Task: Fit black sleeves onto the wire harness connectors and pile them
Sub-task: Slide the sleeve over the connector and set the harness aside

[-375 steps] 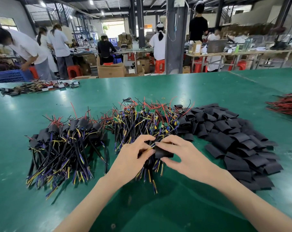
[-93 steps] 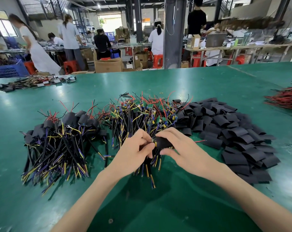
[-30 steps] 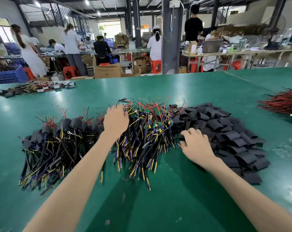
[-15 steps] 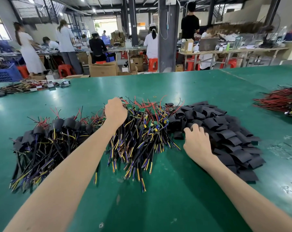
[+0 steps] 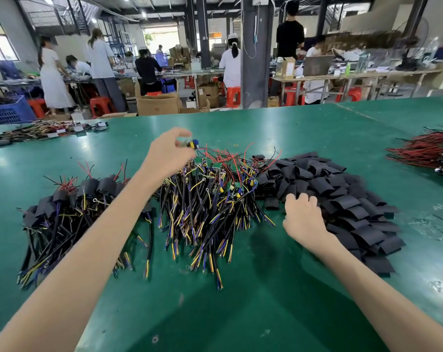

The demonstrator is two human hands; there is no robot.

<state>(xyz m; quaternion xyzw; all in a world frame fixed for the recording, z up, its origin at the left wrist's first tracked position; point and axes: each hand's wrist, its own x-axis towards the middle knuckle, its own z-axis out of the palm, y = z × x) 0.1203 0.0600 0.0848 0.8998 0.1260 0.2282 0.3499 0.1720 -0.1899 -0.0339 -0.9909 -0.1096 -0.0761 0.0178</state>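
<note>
Three heaps lie on the green table (image 5: pixel 266 313). At the left is a pile of sleeved harnesses (image 5: pixel 70 214), in the middle a pile of bare wire harnesses (image 5: pixel 210 199) with small green boards, at the right a heap of flat black sleeves (image 5: pixel 342 194). My left hand (image 5: pixel 168 153) is raised above the far end of the middle pile and pinches one harness connector (image 5: pixel 192 144) with a blue part and red wires trailing down. My right hand (image 5: pixel 303 215) rests with curled fingers on the near left edge of the sleeve heap; what its fingertips hold is hidden.
A bundle of red wires (image 5: pixel 428 151) lies at the right table edge, and another wire bundle (image 5: pixel 45 130) with white tags at the far left. Beyond the table stand a pillar (image 5: pixel 256 52), cardboard boxes (image 5: pixel 157 104), red stools and several people at benches.
My left hand has lifted off the middle pile, pulling one harness connector up with it. My right hand has stayed on the sleeve heap with its fingers curling.
</note>
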